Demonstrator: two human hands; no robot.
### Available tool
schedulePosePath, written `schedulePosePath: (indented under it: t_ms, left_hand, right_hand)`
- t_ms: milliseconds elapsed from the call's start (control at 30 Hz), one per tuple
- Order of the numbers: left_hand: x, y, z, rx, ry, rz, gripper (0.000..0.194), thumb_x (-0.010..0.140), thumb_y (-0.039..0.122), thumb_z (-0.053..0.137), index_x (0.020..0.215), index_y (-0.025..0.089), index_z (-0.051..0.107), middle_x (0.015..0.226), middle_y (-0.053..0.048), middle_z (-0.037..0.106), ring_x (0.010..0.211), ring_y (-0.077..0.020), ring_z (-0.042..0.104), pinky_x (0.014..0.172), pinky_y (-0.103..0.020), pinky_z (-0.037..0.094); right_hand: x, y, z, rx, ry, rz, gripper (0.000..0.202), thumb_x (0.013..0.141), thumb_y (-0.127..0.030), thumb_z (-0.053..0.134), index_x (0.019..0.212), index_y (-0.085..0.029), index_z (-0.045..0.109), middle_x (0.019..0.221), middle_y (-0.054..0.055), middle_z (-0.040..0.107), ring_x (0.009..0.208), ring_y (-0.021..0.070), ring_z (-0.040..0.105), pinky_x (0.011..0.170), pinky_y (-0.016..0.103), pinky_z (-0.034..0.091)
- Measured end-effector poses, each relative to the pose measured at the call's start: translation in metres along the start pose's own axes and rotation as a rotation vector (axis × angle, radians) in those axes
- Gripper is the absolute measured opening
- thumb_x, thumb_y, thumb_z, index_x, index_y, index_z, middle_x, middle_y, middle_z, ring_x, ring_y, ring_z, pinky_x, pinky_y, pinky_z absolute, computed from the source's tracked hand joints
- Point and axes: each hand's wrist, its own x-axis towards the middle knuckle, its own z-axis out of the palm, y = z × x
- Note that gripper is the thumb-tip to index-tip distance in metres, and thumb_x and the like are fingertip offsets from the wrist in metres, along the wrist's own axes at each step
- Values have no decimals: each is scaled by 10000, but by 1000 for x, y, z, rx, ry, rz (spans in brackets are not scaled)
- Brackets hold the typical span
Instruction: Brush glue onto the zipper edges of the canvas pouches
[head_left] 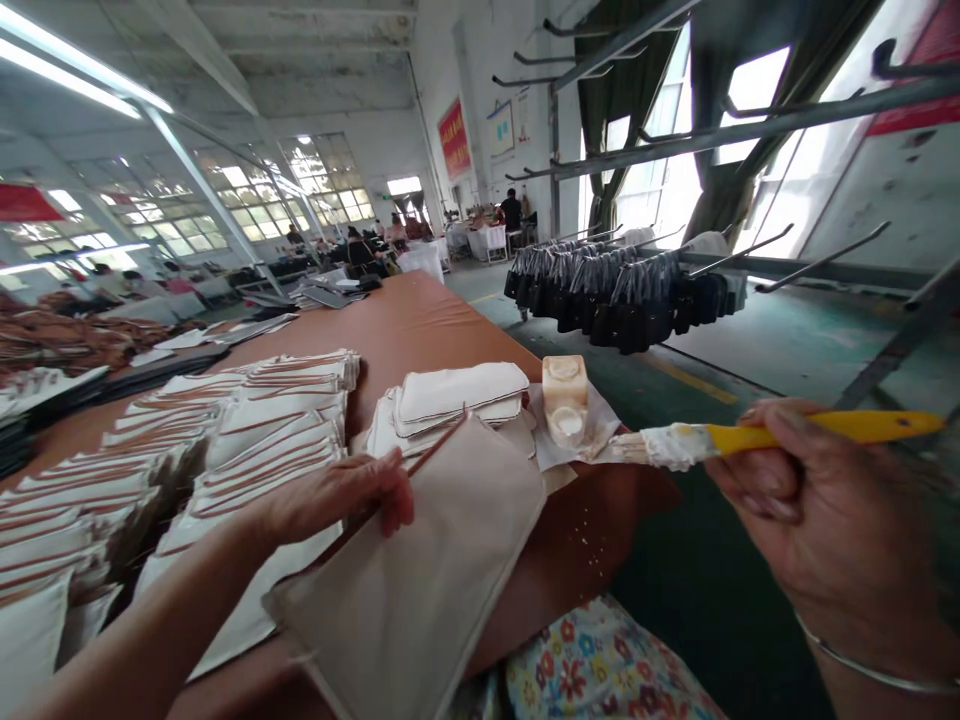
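Note:
My left hand (375, 490) is closed on the edge of a pale fabric panel (442, 560) with a brown border, which hangs tilted over the table's front edge. In my right hand (795, 490) is a paintbrush (825, 428) with a yellow handle, its bristles pointing left and coated in white paste. Left of the bristle tips stands a cream-coloured container (565, 385) with pale paste in its opening, resting on a white sheet (600, 410). Behind the held panel lies a small stack of similar pale panels (461, 392).
Overlapping rows of pale panels (270, 430) cover the left of the brown-covered table (420, 310). A metal rack (705, 130) with hooks stands at right, with black bags (622, 305) hanging low on it. Several people work at far tables.

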Motion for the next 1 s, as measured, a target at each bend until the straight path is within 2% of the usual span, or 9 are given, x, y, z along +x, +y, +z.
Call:
schedulePosePath:
  t_ms: [67,100,200,267,367,533,667,833,1000]
  left_hand:
    - [14,-38,15,-40,-158,-90,722,953,698,250,869,162,726,786,-74,711,726,-195,632,694,-275,479]
    - [23,-57,25,-43,-167,-116,693,947,696,277,860,159,707,786,-69,700,732,-197,634,702,-281,482]
    - [58,-104,60,194,96,-143,513,864,655,489,766,175,641,764,-41,643,735,-191,588,702,-283,455]
    - [83,-120,80,302,277,-154,405,835,576,562,846,177,633,873,-60,641,824,-207,571,746,-294,432]
    - [119,-124,100,297,344,-167,390,874,541,520,884,169,639,879,-81,640,816,-216,563,725,-303,400]
    - [151,-115,114,226,258,-133,358,843,447,569,627,165,620,616,-16,568,617,-158,495,601,-271,320]
    - [138,-110,119,140,236,-43,357,836,458,571,665,157,659,622,8,568,618,-138,484,580,-243,335]
    - [106,-108,130,95,353,61,282,826,388,616,986,166,684,854,-24,680,782,-172,584,683,-251,429]
    - [90,-111,143,186,497,119,97,862,274,583,828,197,630,829,-34,668,788,-189,598,723,-295,455]
  right_hand:
    - [-2,15,-1,0,-7,70,131,895,-215,661,772,-172,655,460,-55,410,387,70,321,407,214,325]
    - [-3,22,-1,3,-12,103,161,903,-222,659,751,-172,641,464,-53,412,391,68,323,410,209,320]
    - [-7,42,-1,11,-30,195,183,914,-242,657,745,-177,628,470,-48,407,405,70,325,404,201,279]
    - [-8,51,-2,0,-38,238,164,909,-257,672,769,-180,634,481,-46,411,414,72,331,399,199,256]
    - [-8,62,-4,-23,-46,261,182,901,-274,691,761,-178,625,493,-42,425,418,70,345,401,199,258]
    - [-9,87,-10,-60,-29,266,181,879,-308,727,803,-171,636,496,-55,433,400,55,342,391,188,234]
    - [-9,109,-11,-99,-41,255,219,872,-349,743,816,-169,634,490,-61,433,398,56,341,385,191,217]
    - [-6,116,-2,-85,-86,239,236,862,-364,756,821,-174,622,479,-72,424,396,53,306,384,192,198]
    - [-12,112,3,-75,-77,264,241,848,-371,765,840,-173,627,483,-69,436,398,53,316,383,190,187]
